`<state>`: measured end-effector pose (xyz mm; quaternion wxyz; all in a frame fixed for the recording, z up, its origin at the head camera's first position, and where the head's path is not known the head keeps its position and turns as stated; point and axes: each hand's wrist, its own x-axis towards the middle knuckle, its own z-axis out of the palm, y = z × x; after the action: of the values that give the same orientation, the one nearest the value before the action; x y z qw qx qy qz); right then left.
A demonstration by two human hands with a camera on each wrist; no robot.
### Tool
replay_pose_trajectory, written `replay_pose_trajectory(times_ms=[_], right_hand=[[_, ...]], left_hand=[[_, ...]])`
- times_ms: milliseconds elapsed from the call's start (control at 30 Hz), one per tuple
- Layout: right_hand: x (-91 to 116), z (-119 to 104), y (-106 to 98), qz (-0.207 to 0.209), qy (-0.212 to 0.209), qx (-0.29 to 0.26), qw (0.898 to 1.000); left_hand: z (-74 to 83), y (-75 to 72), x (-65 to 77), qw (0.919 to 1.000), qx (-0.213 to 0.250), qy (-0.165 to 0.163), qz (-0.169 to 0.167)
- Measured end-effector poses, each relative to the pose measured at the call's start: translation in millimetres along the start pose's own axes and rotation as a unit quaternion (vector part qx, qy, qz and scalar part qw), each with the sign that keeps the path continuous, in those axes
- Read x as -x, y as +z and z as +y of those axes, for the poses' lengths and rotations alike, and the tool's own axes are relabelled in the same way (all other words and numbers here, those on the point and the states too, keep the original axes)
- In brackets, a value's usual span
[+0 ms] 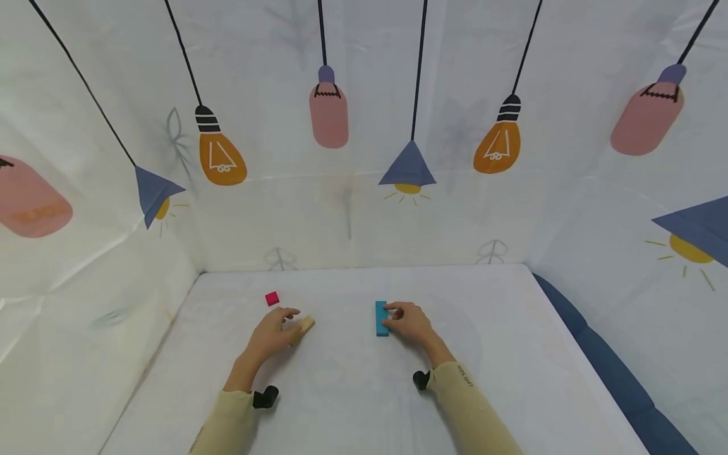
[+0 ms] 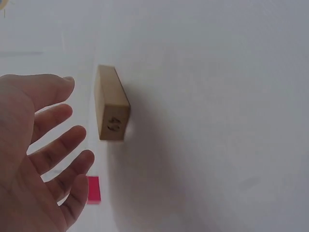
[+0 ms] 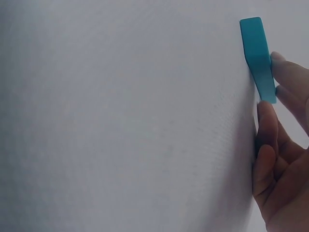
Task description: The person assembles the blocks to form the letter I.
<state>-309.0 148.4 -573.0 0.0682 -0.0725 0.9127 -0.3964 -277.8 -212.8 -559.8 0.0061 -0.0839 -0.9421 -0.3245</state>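
Observation:
A plain wooden block (image 2: 113, 101), marked with a number on its end, lies on the white table. My left hand (image 1: 273, 335) is beside it, its fingers spread and loosely bent; the left wrist view shows a gap between the fingertips and the block. A small red block (image 1: 272, 298) lies just beyond the left hand. To the right lies a long blue block (image 1: 382, 318). My right hand (image 1: 411, 323) touches its right side with thumb and index fingertips, both on that same side in the right wrist view (image 3: 285, 159). The other right fingers are bent beneath.
The white table (image 1: 352, 392) has fabric walls around it, printed with lamps and bulbs. A dark blue padded edge (image 1: 614, 373) runs along the table's right side. Black wrist devices (image 1: 265, 397) stick out from both sleeves.

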Motion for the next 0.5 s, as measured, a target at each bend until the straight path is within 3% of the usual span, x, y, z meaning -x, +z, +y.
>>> replay_pose_trajectory(times_ms=[200, 500], right_hand=[[0, 1, 1, -0.001, 0.002, 0.007, 1.0], [1, 1, 1, 0.0, -0.004, 0.0, 1.0]], left_hand=[[-14.7, 1.5, 6.7, 0.9999, -0.004, -0.016, -0.005], [-14.0, 8.7, 14.9, 0.9994, 0.02, -0.023, -0.017]])
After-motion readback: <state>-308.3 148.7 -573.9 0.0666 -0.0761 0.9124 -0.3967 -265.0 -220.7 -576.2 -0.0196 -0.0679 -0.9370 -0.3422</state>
